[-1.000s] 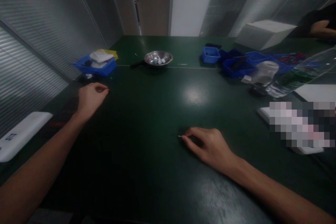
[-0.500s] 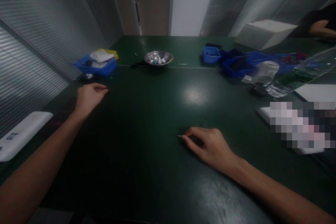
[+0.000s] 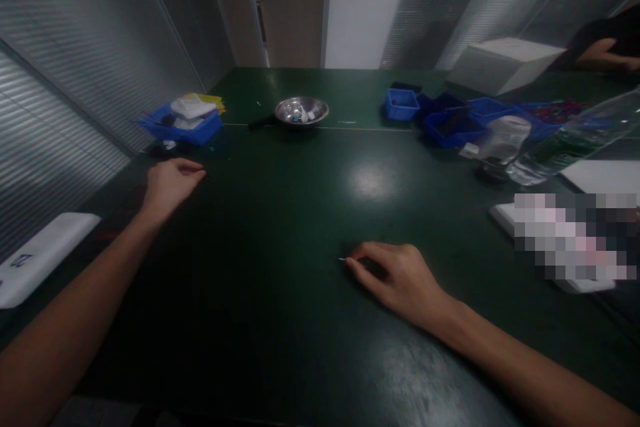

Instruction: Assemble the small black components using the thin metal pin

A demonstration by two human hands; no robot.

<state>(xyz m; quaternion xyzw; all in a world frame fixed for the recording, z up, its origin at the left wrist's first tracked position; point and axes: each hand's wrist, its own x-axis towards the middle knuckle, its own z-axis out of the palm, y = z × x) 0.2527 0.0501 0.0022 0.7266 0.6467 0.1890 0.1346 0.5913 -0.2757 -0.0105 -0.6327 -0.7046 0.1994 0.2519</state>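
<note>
My right hand (image 3: 395,280) rests on the dark green table (image 3: 280,227), thumb and forefinger pinched together. From the pinch a thin, pale, pin-like tip (image 3: 342,259) sticks out to the left; its kind is too small to tell. On the left side of the table, my left hand (image 3: 173,183) is closed in a pinch too. Whatever lies between its fingertips is hidden or too small to make out. Just beyond the left hand stands a blue bin (image 3: 205,128) with white and yellow items in it.
A steel bowl (image 3: 320,121) with small things inside stands at the back. Several blue bins (image 3: 403,107), a clear bottle (image 3: 535,167) and a white box (image 3: 500,67) are on the right. A white device (image 3: 45,257) lies at left. Another person's arm (image 3: 603,53) shows at far right.
Both hands stay in place with their pinches held. At far right, the other person's arm has shifted slightly.
</note>
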